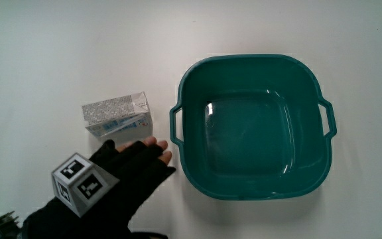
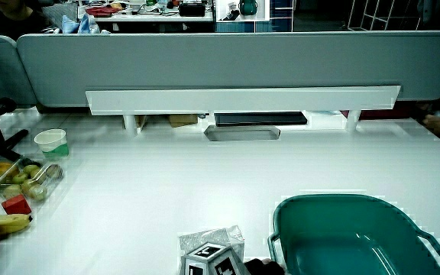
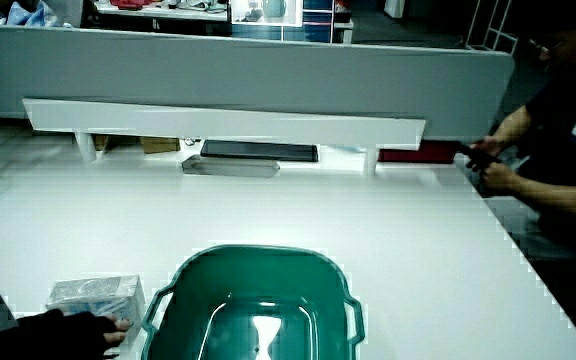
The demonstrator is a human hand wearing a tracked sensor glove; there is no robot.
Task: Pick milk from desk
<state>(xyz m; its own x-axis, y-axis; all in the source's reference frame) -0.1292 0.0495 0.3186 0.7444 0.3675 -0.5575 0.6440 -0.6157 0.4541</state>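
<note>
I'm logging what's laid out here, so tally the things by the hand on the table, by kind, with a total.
Milk cartons: 1, the milk carton lying beside the basin, with the hand at its nearer edge.
Basins: 1, the teal basin, nothing in it.
Total: 2

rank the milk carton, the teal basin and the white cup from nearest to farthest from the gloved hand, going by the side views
1. Milk carton: lying on the table right at the fingertips of the hand.
2. Teal basin: beside the carton and the hand, empty.
3. White cup: farthest, well up the table toward the partition, near a tray of fruit.
</note>
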